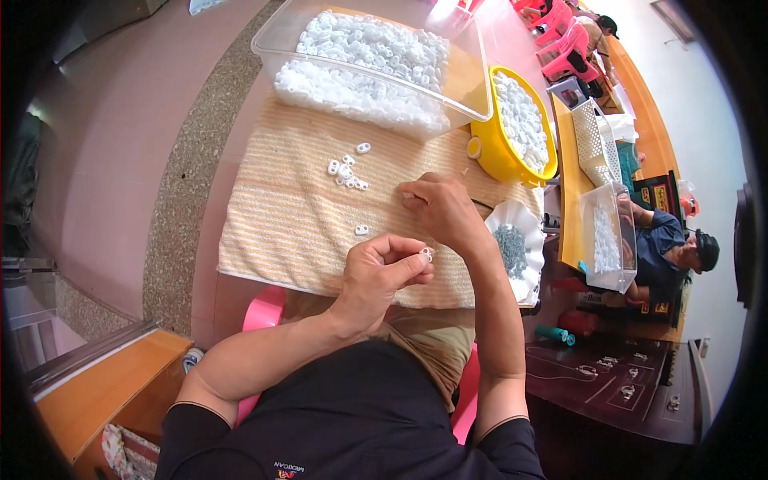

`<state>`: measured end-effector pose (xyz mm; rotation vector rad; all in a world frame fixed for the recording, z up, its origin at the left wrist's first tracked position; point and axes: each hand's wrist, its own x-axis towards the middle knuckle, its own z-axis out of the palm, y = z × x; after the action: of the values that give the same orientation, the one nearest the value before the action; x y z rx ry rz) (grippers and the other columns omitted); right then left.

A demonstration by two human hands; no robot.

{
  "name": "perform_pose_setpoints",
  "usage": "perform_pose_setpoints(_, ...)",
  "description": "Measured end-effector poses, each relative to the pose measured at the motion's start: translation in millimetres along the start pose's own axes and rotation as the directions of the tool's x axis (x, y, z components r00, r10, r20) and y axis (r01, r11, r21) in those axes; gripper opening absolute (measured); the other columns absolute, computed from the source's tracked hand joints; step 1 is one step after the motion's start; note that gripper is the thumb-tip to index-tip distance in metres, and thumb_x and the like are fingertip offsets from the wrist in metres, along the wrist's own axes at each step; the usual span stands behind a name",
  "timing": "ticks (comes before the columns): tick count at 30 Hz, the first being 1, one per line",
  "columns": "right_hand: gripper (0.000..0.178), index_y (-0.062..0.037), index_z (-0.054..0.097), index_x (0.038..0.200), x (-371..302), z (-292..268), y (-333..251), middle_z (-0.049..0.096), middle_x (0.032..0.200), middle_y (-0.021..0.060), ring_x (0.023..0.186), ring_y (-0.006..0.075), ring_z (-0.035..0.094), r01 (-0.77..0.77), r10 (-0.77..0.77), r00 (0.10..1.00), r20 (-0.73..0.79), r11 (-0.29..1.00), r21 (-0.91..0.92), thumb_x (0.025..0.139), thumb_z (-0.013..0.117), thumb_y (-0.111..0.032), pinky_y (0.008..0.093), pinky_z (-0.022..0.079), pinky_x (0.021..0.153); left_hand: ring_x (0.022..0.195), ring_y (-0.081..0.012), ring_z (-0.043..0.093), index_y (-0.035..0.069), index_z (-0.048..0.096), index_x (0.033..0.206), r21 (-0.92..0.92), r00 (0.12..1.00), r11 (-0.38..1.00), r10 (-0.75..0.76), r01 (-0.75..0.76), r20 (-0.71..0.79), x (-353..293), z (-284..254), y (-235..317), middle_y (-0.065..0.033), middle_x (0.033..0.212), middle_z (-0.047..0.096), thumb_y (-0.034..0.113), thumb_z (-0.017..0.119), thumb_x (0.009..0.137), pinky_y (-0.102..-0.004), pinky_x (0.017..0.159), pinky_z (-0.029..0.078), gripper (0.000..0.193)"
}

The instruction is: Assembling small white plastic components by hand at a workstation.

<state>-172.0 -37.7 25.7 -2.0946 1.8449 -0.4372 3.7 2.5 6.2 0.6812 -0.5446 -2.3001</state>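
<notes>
My left hand (382, 270) pinches a small white plastic piece with two round holes (426, 254) between thumb and fingertips, above the near edge of a striped towel (280, 192). My right hand (442, 210) is just beyond it, over the towel, fingers curled and pressed together; what they hold, if anything, is hidden. A thin dark thing (482, 206) shows beside the right wrist, its kind unclear. One loose white two-hole piece (362, 230) lies left of my hands. Farther off is a small cluster of similar white pieces (346, 174).
A see-through plastic bin (264, 40) full of white pieces stands at the far side. Right of it is a yellow tub (482, 132) with more. A white fluted dish (524, 288) holds small dark grey bits. Another person (668, 244) sits at right by a see-through box (620, 276).
</notes>
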Motion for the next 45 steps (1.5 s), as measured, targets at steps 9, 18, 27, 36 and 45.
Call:
perform_pose_setpoints(9,0.024,-0.0018,0.067,0.103,-23,4,13,0.064,0.079,0.0097,0.066,0.0192,0.059,-0.101,0.115,0.992,-0.057,0.974,0.205,0.079,0.068,-0.003,0.0305,0.048,0.064,0.078,-0.0143,0.066,0.000,0.062,0.098,-0.021,1.000,1.000,0.003,-0.003,-0.001,1,-1,0,-0.0084,0.088,0.067,0.002,0.064,0.086,-0.0284,0.075,0.057,0.012)
perform_pose_setpoints(18,0.026,0.0041,0.063,0.108,-69,12,22,0.064,0.083,0.0025,0.073,0.0082,0.059,-0.179,0.294,0.956,0.020,0.526,0.831,0.083,0.068,0.001,0.0219,0.049,0.065,0.078,-0.0147,0.065,-0.001,0.062,0.096,0.000,1.000,1.000,0.016,-0.016,-0.012,2,-2,1,-0.0084,0.087,0.066,0.002,0.063,0.087,-0.0288,0.075,0.057,0.009)
perform_pose_setpoints(27,0.028,0.0039,0.062,0.110,-92,13,5,0.066,0.087,0.0048,0.077,0.0095,0.062,-0.216,0.342,0.938,0.060,0.437,0.873,0.083,0.069,0.001,0.0223,0.051,0.067,0.080,-0.0147,0.065,0.000,0.062,0.095,0.029,0.999,1.000,-0.002,0.003,-0.042,3,-1,-2,-0.0082,0.089,0.066,0.002,0.064,0.087,-0.0286,0.075,0.056,0.009)
perform_pose_setpoints(36,0.027,0.0039,0.062,0.110,-99,21,12,0.067,0.086,0.0066,0.078,0.0119,0.064,-0.169,0.324,0.946,0.010,0.466,0.868,0.084,0.067,0.001,0.0241,0.053,0.071,0.080,-0.0144,0.065,0.000,0.062,0.096,0.026,0.999,1.000,-0.008,0.009,-0.031,3,-2,-2,-0.0082,0.089,0.066,0.003,0.064,0.087,-0.0278,0.075,0.056,0.010)
perform_pose_setpoints(45,0.020,0.0037,0.061,0.109,-99,24,6,0.067,0.089,0.0083,0.079,0.0152,0.066,-0.123,0.357,0.934,-0.033,0.406,0.905,0.090,0.061,-0.004,0.0275,0.056,0.073,0.078,-0.0153,0.066,-0.001,0.061,0.097,0.030,1.000,0.999,-0.020,0.021,-0.018,4,-3,-3,-0.0095,0.087,0.066,0.002,0.063,0.087,-0.0278,0.075,0.056,0.011)
